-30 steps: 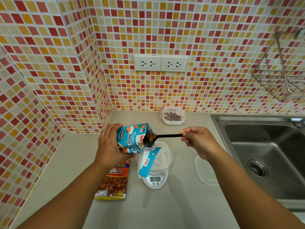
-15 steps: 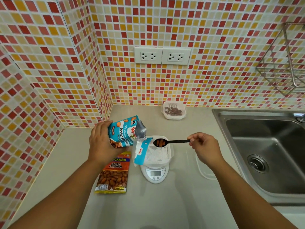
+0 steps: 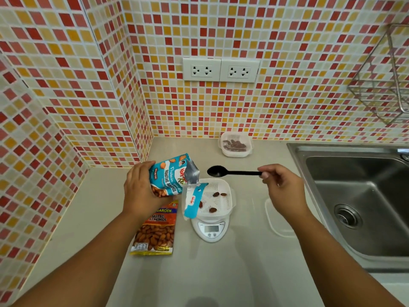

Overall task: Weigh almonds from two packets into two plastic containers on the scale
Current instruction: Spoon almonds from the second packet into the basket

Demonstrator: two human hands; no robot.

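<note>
My left hand (image 3: 141, 187) grips the blue packet (image 3: 170, 176); my right hand (image 3: 281, 185) pinches the spoon (image 3: 232, 172), bowl empty, at twelve o'clock of the container (image 3: 218, 199) on the scale (image 3: 211, 229).

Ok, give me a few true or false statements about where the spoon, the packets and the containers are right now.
1. The black spoon is empty. True.
2. The left hand holds the orange packet. False: it holds the blue packet; the orange packet lies flat on the counter.
3. A few almonds lie in the container on the scale. True.
4. The second container by the wall sits in the sink. False: it stands on the counter.
5. The right hand holds the spoon handle. True.
</note>
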